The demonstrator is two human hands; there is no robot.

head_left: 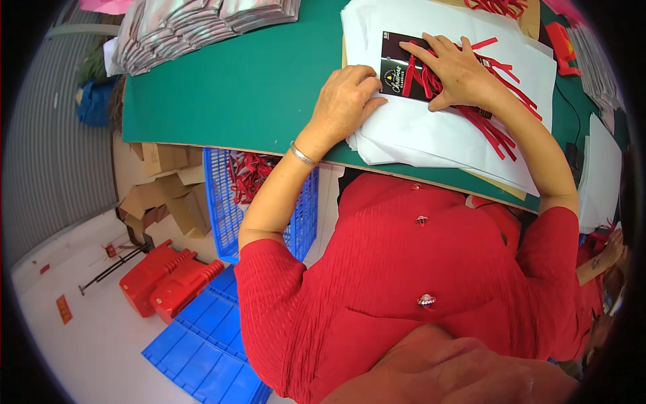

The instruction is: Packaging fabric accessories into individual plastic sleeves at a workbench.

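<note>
Red sleeve [282,296], hands [344,101] half-hiding black card [393,74]

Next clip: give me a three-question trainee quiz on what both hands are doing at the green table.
1. True or false: the left hand rests on the stack of white paper sheets.
2. What does the right hand press on? A) black printed card with red ribbon strips B) blue plastic crate C) red plastic stool
3. What colour is the table mat?

Key: 1 true; 2 A; 3 green.
</note>
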